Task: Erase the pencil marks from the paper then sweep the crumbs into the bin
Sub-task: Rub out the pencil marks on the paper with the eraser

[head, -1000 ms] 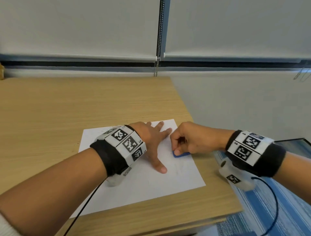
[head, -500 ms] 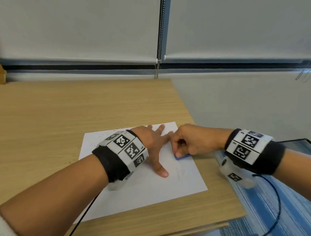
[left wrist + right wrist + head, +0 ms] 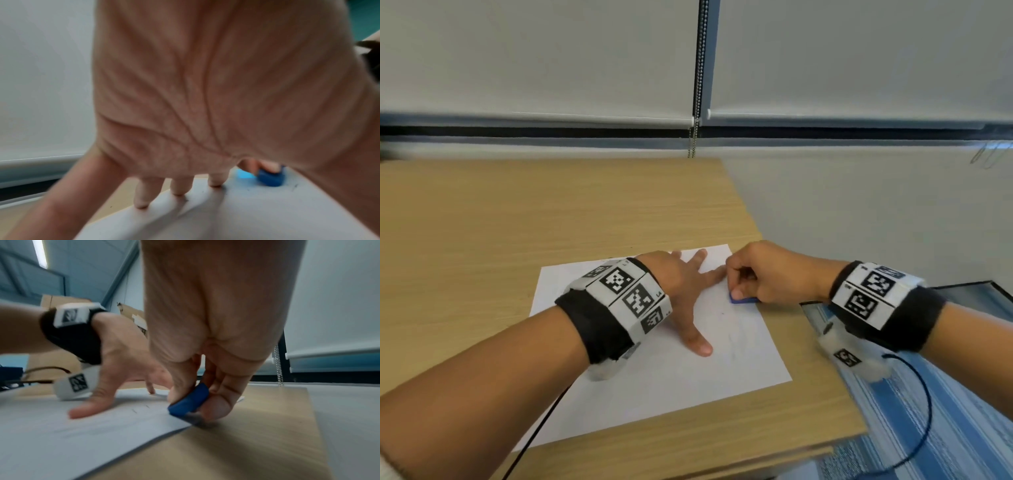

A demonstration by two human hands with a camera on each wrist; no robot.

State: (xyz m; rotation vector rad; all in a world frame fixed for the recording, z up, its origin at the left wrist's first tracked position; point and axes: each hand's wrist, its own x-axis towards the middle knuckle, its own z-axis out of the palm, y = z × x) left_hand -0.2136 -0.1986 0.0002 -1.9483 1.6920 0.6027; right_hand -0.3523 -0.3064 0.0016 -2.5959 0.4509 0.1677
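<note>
The left hand (image 3: 681, 284) lay flat with fingers spread, pressing the paper (image 3: 661, 383) onto the wooden tabletop (image 3: 517, 219). The right hand (image 3: 767, 274) pinched a blue eraser (image 3: 743, 300) between thumb and curled fingers, its lower edge touching the paper near the right border. Faint pencil marks (image 3: 736, 337) showed just below the eraser.

Wooden desk (image 3: 551, 219), roller blinds (image 3: 534, 58), bead chain (image 3: 698, 75)

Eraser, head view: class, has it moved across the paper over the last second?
Yes. The eraser, pinched in the right hand, has slid slightly away from the person, along the right edge of the paper toward its far corner.
</note>
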